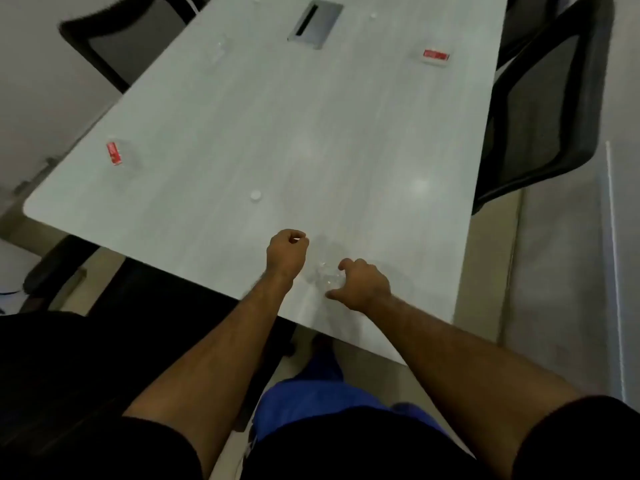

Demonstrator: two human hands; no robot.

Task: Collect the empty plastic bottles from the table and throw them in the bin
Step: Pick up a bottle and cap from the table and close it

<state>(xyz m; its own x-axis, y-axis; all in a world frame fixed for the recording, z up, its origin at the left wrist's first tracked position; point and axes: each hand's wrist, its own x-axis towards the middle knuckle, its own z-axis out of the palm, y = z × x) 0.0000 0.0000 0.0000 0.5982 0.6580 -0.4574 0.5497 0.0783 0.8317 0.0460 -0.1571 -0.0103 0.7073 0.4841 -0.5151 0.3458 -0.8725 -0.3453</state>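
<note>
At the near edge of the bench (311, 133), our right hand (362, 285) curls round a clear bottle (325, 277). Our left hand (286, 251) is clenched, its contents unclear. A loose grip could let the bottle slip off that edge.

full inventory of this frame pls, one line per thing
table: 1, pale grey, centre
cable box: 1, grey, table's far end
left bottle: 1, clear with red label, left edge
far-right bottle: 1, clear with red label, far right
unlabelled bottle: 1, clear, faint, far left
near bottle: 1, clear, near edge, at right hand
cap: 1, white, loose, near middle
chairs: at least 3, black, round the table
left hand: 1, fingers curled, above near edge; contents unclear
right hand: 1, fingers and thumb curled round near bottle
</note>
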